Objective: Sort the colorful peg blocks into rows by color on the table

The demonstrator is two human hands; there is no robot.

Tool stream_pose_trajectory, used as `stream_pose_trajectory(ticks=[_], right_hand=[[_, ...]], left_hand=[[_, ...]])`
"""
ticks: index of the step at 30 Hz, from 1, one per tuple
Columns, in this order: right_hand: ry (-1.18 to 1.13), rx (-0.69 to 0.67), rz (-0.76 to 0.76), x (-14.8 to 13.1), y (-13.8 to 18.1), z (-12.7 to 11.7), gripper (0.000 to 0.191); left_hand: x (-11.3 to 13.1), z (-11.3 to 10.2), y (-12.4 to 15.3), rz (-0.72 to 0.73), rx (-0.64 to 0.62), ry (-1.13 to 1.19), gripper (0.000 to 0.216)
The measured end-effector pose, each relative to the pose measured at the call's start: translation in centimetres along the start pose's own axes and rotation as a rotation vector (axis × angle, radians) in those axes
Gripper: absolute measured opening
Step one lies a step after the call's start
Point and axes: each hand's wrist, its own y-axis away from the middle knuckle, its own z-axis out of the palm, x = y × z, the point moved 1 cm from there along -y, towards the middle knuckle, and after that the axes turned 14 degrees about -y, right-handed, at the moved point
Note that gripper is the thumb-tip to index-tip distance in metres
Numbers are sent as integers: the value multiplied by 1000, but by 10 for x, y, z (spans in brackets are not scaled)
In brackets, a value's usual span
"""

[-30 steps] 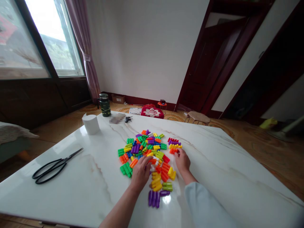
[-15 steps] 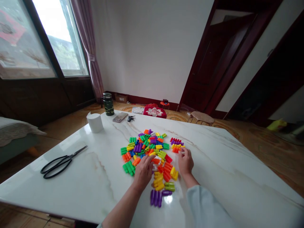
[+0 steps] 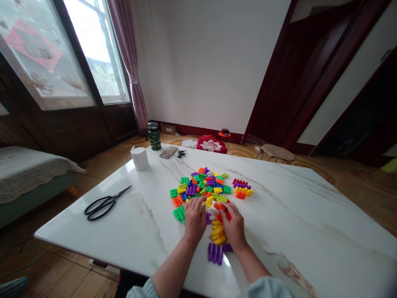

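Observation:
Bright plastic toy building blocks, shaped like joined tubes, lie in a loose pile (image 3: 201, 186) on the marble-patterned table (image 3: 133, 244). My left hand (image 3: 194, 221) rests at the pile's near left side, fingers apart, close to a yellow block (image 3: 209, 201). Opposite it, my right hand (image 3: 235, 227) has its fingers closed at an orange block (image 3: 218, 206); the hand covers part of the blocks there. Yellow blocks (image 3: 218, 232) lie between my wrists, with a purple block (image 3: 215, 253) nearest me. Several blocks stand in short rows (image 3: 242, 188) by colour, right of the pile.
Black-handled scissors (image 3: 105, 203) lie at the left of the table. Behind them stand a white paper roll (image 3: 139, 159) and a camouflage flask (image 3: 154, 136). A phone (image 3: 168, 152) and keys (image 3: 181, 154) lie near the far edge. A round stool (image 3: 276, 152) stands beyond.
My right hand has moved from beside the rowed blocks back to the near side of the pile, onto the orange block. My left hand stays by the pile. The camera view has shifted left.

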Motion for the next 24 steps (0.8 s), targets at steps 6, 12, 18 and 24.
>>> stream_pose_trajectory(ticks=[6, 12, 18, 24], right_hand=[[6, -46, -43, -2, 3, 2, 26], [20, -56, -42, 1, 6, 3, 27], [50, -59, -33, 8, 8, 6, 30], [72, -92, -37, 2, 7, 5, 33]], left_hand=[[-6, -16, 8, -273, 77, -244, 49], [-7, -13, 10, -275, 19, -387, 45], [-15, -6, 11, -265, 19, -372, 29], [-20, 2, 9, -216, 80, -41, 27]])
